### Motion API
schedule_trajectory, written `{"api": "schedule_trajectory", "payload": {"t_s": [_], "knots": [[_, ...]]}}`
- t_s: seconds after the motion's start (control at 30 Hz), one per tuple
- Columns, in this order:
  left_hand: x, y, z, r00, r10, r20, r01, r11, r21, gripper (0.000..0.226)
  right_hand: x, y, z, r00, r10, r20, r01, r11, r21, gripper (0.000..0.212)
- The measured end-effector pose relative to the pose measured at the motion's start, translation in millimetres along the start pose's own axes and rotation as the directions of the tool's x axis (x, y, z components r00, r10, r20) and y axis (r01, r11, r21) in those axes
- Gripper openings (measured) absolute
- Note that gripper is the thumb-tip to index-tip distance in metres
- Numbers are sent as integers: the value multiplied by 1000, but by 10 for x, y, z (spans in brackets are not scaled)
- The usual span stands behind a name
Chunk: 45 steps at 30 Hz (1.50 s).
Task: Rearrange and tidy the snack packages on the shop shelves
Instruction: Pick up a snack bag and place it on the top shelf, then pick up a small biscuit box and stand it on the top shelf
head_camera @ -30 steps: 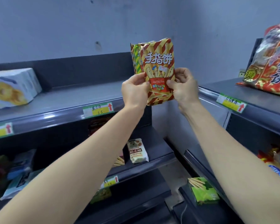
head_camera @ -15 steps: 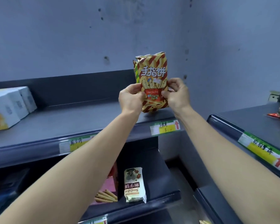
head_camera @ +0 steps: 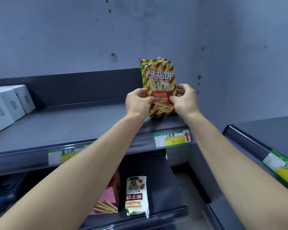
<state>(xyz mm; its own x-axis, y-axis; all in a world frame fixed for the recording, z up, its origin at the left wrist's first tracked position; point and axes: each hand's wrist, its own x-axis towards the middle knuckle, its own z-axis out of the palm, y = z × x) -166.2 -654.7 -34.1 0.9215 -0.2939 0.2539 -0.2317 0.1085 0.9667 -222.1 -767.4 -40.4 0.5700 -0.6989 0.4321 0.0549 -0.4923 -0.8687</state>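
A stack of finger-biscuit snack packs [head_camera: 160,75], the front one red and gold striped with green-edged ones behind it, stands upright at the right end of the top grey shelf [head_camera: 70,123]. My left hand [head_camera: 137,102] grips the stack's left side. On the right side my right hand [head_camera: 183,100] pinches it, thumb on the front face. The pack bottoms touch the shelf surface just behind the front lip.
White boxes [head_camera: 5,107] sit at the shelf's far left. Price labels [head_camera: 172,138] line the front edge. On the shelf below lie a white bear-biscuit pack [head_camera: 136,196] and a pink biscuit-stick box [head_camera: 109,196]. Another grey shelf unit [head_camera: 264,135] juts in at right.
Both hands carried the snack packs forward and down from mid-air onto the right end of the top shelf. The camera view shifted closer and to the right.
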Motion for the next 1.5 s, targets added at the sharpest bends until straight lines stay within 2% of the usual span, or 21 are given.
{"api": "schedule_trajectory", "payload": {"t_s": [0.2, 0.33, 0.53, 0.67, 0.83, 1.03, 1.17, 1.3, 1.5], "knots": [[-134, 50, -165, 997, 80, 11, -81, 991, 107, 34, -207, -127, -90, 992, -87, -95, 78, 992, -99, 43], [-341, 150, -396, 986, 159, 44, -164, 974, 159, 29, -523, -302, -52, 979, -179, -98, 173, 983, -62, 33], [-810, 302, -1046, 969, 227, 97, -241, 956, 167, 19, -1273, -595, 291, 963, -254, 89, 249, 966, 67, 25], [-1166, 303, -1659, 967, 210, 147, -240, 942, 235, 15, -1797, -724, 522, 941, -271, 202, 255, 962, 101, 19], [-1682, -32, -2399, 988, 96, 123, -128, 949, 287, 16, -2396, -781, 956, 876, -212, 432, 164, 976, 146, 14], [-2147, -485, -3211, 996, -74, -52, 88, 918, 387, 20, -3053, -710, 1615, 786, -117, 607, 108, 993, 50, 24], [-2437, -659, -3730, 974, -151, -169, 208, 893, 398, 18, -3448, -743, 1917, 722, -91, 686, 110, 994, 16, 29], [-2631, -793, -4084, 952, -210, -223, 288, 861, 420, 20, -3725, -788, 2119, 660, -61, 749, 101, 995, -8, 31], [-2684, -788, -4329, 935, -232, -268, 325, 861, 391, 21, -3846, -917, 2372, 609, -72, 790, 115, 993, 2, 31]]}}
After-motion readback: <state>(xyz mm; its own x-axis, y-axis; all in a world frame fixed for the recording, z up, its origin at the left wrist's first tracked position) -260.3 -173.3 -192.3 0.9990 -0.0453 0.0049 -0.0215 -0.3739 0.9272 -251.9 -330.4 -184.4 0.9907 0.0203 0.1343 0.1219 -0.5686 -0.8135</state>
